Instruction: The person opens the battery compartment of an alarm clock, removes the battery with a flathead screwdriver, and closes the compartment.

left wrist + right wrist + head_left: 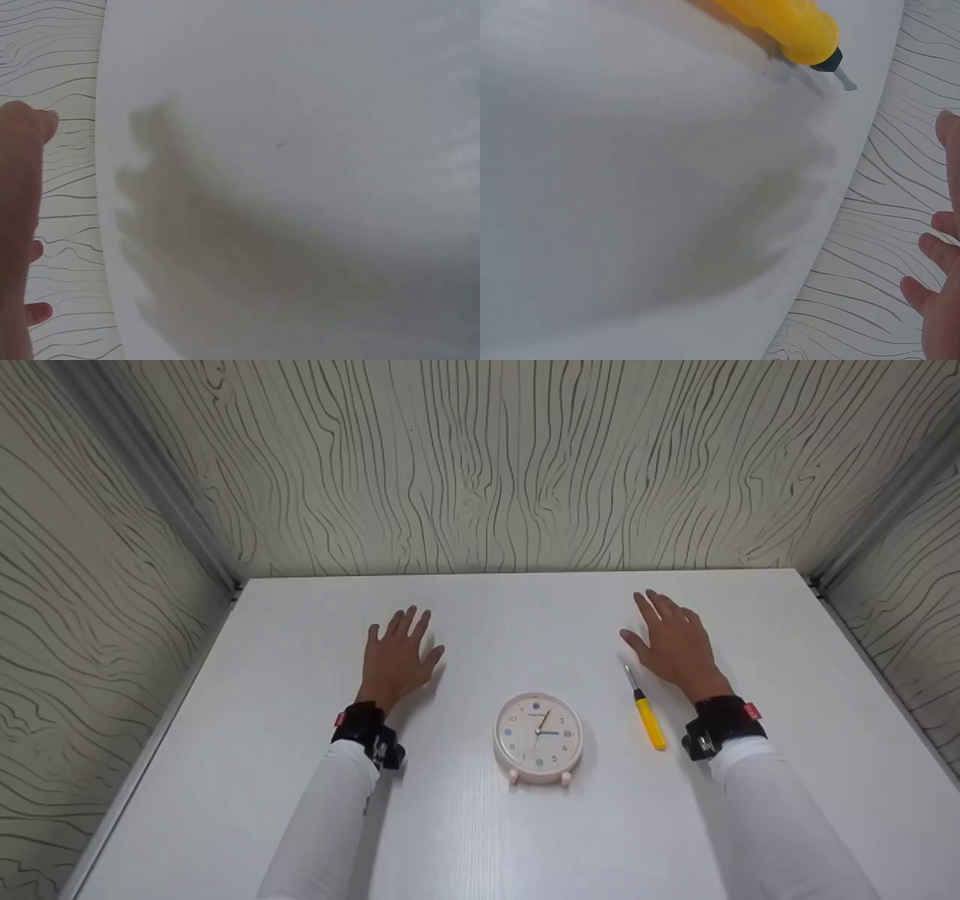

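Note:
My left hand [396,661] is spread over the white table left of the clock, fingers straight and apart, holding nothing; its shadow falls on the tabletop in the left wrist view. On the other side, my right hand [679,649] has its fingers extended toward the back edge, with nothing in it. A screwdriver [649,721] with a yellow handle lies just left of the right wrist, its metal tip pointing toward the back. In the right wrist view the screwdriver [804,34] shows at the top. Between the forearms is a round pale pink alarm clock [538,737], dial up.
The white table [480,840] ends at a back wall [450,472] with a wavy wood-grain pattern. Similar patterned panels [82,607] stand at both sides, with grey metal posts [161,487] at the corners. Both wrists wear black straps [364,725] with cameras.

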`<action>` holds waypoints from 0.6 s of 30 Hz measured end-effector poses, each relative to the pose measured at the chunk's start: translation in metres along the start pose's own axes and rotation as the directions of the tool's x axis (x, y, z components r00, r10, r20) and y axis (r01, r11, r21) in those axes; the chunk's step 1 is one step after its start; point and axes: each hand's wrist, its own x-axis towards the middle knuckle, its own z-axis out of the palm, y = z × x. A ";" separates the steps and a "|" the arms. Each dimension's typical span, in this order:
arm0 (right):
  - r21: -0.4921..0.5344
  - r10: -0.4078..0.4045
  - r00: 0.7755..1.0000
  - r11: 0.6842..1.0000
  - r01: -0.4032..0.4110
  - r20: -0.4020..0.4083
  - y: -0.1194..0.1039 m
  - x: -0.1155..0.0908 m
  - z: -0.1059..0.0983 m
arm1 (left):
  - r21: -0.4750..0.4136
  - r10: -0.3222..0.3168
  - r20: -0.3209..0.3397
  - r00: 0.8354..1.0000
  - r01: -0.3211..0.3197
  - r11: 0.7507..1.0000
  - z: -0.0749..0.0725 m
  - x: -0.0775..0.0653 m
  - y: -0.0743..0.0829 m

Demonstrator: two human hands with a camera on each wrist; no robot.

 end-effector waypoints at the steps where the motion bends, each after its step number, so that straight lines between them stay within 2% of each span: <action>1: 0.003 -0.002 1.000 1.000 0.002 -0.006 0.000 0.000 0.000 | 0.003 0.010 -0.006 1.000 -0.010 1.000 0.001 0.000 0.001; 10: 0.001 -0.030 0.998 1.000 0.030 -0.046 -0.003 0.000 0.000 | 0.034 0.037 -0.013 0.999 -0.037 0.999 0.001 -0.002 0.011; 18: 0.003 -0.022 1.000 1.000 0.022 -0.006 -0.002 -0.001 0.000 | 0.053 0.054 0.012 0.998 -0.055 0.997 0.000 -0.003 0.019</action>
